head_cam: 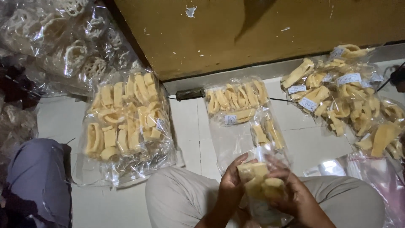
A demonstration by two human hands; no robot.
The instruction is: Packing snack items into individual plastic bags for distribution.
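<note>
A pale tiled floor (190,126) is seen from above, bounded at the top by a yellow wooden panel (253,29) with chipped paint. A thin dark cable (185,93) is run along the base of that panel.

Low in the view, a small clear bag of yellow crackers (259,181) is held over the lap. The left hand (232,181) is closed on the bag's left side, thumb raised against the plastic. The right hand (291,196) is wrapped around the right side, fingers curled over the crackers. The wrists are brought close together above the beige-trousered knees (177,198).

Just beyond the hands, a filled small packet (236,103) is laid on the tiles, with a part-filled one (265,133) touching it. To the left, a large bag of yellow crackers (124,122) is stood against the floor. Bags of pale lattice crackers (67,42) are piled in the upper left corner. A heap of finished labelled packets (346,93) is stacked at the right edge.

Bare tile is left between the large bag and the packets, and a narrow strip in front of the knees. Another person's grey-clad leg (38,181) is set at the lower left.
</note>
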